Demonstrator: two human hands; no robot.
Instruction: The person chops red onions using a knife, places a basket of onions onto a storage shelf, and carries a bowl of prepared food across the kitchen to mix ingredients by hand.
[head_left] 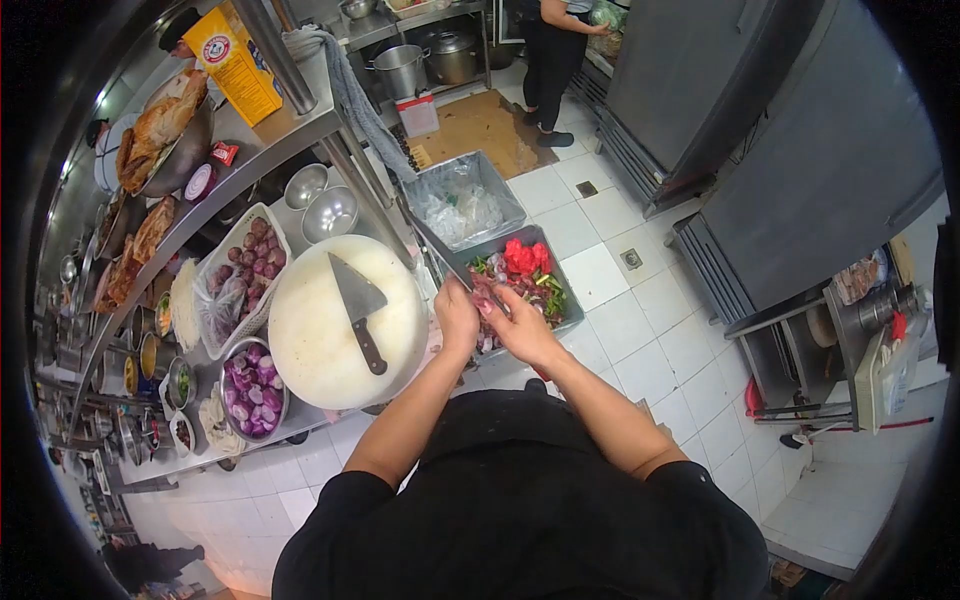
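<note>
The left hand [457,318] and right hand [520,328] hovered off the counter's [178,464] edge, above the scrap bin [572,301], white floor tiles [640,345] spreading rightward. A long, flat, dark tool [437,243] (too blurred to name) slanted from between their bent fingers, grip unclear. A triangular knife [355,303] lay on the round board [300,345].

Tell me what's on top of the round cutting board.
A broad-bladed knife with a dark handle lies on the white cutting board; the patch under it can't be seen.
</note>
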